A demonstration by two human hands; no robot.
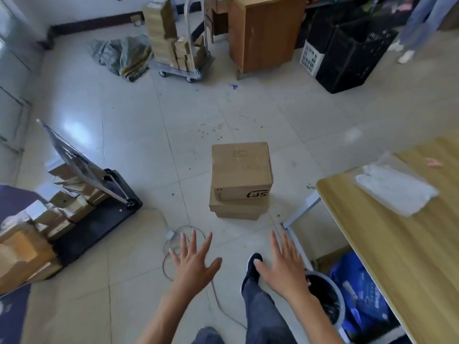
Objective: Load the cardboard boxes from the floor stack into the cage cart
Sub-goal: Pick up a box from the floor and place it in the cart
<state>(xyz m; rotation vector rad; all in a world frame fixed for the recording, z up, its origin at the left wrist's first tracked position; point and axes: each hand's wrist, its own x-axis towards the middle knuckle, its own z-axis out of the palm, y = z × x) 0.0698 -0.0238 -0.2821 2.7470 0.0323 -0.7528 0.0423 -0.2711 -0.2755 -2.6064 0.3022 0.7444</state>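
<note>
**Hazards Ahead of the Lift From the Floor Stack**

The wooden table (397, 244) at the right is the largest obstacle. Its near corner stands near the floor stack, so a box swung up on that side could be knocked against it.

A black cart (99, 227) is seen at the left, loaded with small boxes behind a tilted panel. A silver-framed cart (182, 68), also loaded, is parked well apart by the far wall. Which of the two is meant as the cage cart cannot be told, so a box could be carried to the wrong one. Little free room is shown in either, and a box set on an uneven pile could slide off.

The floor stack (239, 184) stands on the tiles in the middle, between the table and the black cart. Its top box (241, 167) is not seated squarely on the flatter lower box (237, 209). If both were lifted together, the upper one could be tipped off.

A grey cable (164, 261) lies looped on the floor below the left hand. A foot could be caught in it during a loaded turn towards the black cart, when the floor would be hidden by the box.

The left hand (193, 264) and right hand (283, 264) are spread flat with straight fingers. Nothing is held, and the stack is not yet touched. A grip taken too high on the smooth sides could let the box slip.
</note>
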